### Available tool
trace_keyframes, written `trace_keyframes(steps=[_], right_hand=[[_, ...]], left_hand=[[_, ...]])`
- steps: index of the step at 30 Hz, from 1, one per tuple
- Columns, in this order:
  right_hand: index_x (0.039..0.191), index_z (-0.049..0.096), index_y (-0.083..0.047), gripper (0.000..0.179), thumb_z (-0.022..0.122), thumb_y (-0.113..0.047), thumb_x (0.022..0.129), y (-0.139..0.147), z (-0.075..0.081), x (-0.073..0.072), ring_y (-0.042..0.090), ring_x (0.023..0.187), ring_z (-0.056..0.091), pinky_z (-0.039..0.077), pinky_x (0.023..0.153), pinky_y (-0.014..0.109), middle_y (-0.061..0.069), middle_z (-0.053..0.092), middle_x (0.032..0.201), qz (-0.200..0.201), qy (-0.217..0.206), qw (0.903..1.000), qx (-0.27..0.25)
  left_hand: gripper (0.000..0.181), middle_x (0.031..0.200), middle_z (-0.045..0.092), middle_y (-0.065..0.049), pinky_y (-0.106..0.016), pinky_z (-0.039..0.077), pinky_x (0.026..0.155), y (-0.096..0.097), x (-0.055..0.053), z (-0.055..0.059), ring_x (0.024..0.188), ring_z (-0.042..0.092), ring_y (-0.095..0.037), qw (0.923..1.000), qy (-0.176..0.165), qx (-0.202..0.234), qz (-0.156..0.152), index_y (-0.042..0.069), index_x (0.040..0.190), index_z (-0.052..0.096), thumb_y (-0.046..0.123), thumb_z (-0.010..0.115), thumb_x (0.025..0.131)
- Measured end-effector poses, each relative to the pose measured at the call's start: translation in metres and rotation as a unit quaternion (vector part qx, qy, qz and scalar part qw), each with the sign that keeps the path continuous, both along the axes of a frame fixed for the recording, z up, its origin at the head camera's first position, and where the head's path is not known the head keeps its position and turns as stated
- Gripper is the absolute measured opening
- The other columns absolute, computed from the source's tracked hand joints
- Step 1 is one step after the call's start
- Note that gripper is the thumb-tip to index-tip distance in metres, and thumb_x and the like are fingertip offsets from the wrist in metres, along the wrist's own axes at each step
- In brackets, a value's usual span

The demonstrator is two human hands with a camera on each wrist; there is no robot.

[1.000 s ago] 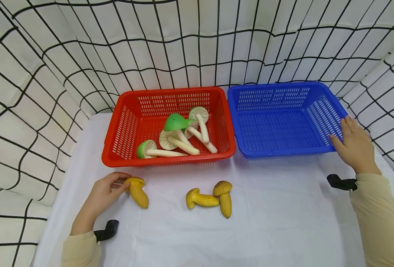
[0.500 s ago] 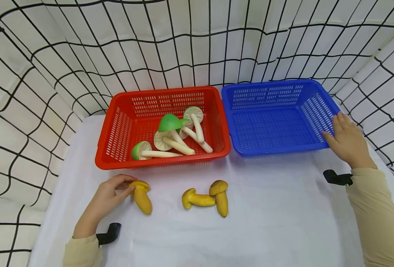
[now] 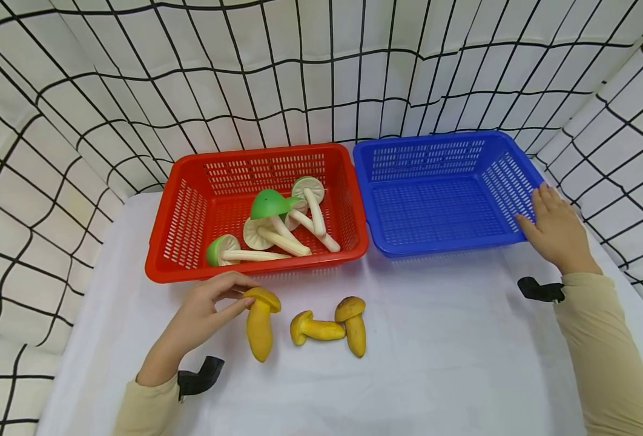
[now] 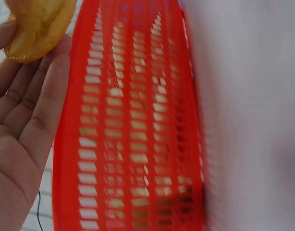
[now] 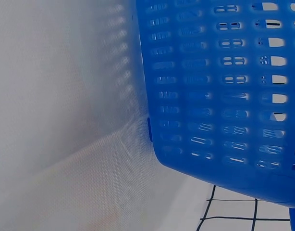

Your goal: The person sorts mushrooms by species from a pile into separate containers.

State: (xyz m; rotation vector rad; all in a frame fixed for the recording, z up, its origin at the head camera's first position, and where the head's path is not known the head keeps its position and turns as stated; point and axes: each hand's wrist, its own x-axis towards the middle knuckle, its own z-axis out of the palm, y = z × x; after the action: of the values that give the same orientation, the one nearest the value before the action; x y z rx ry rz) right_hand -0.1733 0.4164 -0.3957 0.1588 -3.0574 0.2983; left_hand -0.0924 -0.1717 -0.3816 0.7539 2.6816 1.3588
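My left hand (image 3: 208,310) pinches a yellow toy mushroom (image 3: 260,327) by its cap, the stem hanging toward me, in front of the red basket. In the left wrist view the yellow cap (image 4: 39,29) sits between thumb and fingers, beside the basket's slotted wall (image 4: 133,120). My right hand (image 3: 560,233) rests with fairly straight fingers on the right rim of the blue basket (image 3: 430,247). Two more yellow mushrooms lie on the cloth to the right of the held one: one on its side (image 3: 318,329), another with a browner cap (image 3: 354,324).
The red basket (image 3: 158,242) holds several green-capped mushrooms (image 3: 269,204) with white stems. It stands left of the blue basket, their rims close together. White cloth with a black grid (image 3: 321,72) rises behind and at both sides. A white cloth (image 3: 436,351) covers the table.
My left hand has lifted the yellow mushroom and carried it to the right, toward the other two. My right hand stays at the blue basket's rim. The whole view has shifted slightly.
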Motion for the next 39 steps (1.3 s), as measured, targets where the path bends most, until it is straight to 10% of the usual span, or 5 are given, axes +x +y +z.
trace_keyframes(steps=[6,39], right_hand=[[0.141,0.014,0.020,0.070,0.029,-0.035,0.101,-0.001,0.001,0.000,0.046,0.140,0.003,0.007,0.112,0.058,0.036,0.007,0.149,0.000,0.002,1.0000,-0.001],[0.142,0.015,0.018,0.071,0.029,-0.037,0.100,-0.003,0.002,0.001,0.046,0.140,0.006,0.010,0.112,0.059,0.034,0.008,0.150,-0.010,0.006,0.9999,-0.005]], left_hand=[[0.022,0.102,0.066,0.006,-0.027,0.054,0.079,0.028,-0.012,0.008,0.090,0.061,-0.010,0.9983,0.006,0.028,-0.050,0.012,0.108,0.066,0.005,0.068,0.087],[0.022,0.106,0.066,-0.011,-0.031,0.054,0.083,0.148,-0.082,0.021,0.093,0.065,-0.020,0.9848,0.006,0.168,-0.045,-0.001,0.112,0.064,0.004,0.064,0.090]])
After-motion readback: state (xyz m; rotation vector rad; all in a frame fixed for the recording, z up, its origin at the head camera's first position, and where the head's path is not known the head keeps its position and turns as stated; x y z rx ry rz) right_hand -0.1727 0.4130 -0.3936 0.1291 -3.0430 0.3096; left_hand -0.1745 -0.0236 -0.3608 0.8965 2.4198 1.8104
